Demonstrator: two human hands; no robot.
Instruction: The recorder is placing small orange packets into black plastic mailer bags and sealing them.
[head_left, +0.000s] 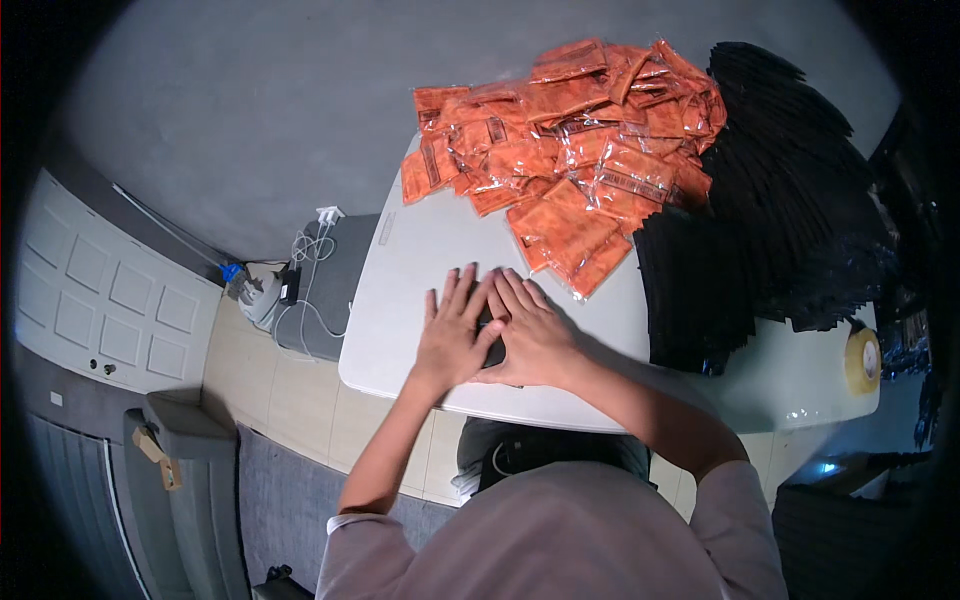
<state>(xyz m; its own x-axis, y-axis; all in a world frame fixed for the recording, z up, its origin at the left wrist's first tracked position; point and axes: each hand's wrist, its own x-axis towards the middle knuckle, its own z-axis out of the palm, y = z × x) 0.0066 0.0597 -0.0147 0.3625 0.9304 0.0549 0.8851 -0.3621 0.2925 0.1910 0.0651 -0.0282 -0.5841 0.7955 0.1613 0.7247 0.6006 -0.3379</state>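
My left hand (452, 335) and my right hand (528, 335) lie flat side by side on the white table (400, 290), fingers spread and pointing away from me. Between and under them a small dark flat thing (492, 332) shows; most of it is hidden by the hands. Just beyond my fingertips lies a heap of orange packets in clear wrap (570, 140). To the right of it a big pile of black packets (780, 210) covers the table's right side.
A roll of tan tape (862, 360) sits at the table's right front corner. On the floor to the left are a grey box (335, 285) with white cables and a charger (318, 240), a white panelled door (110, 290) and a grey bin (190, 480).
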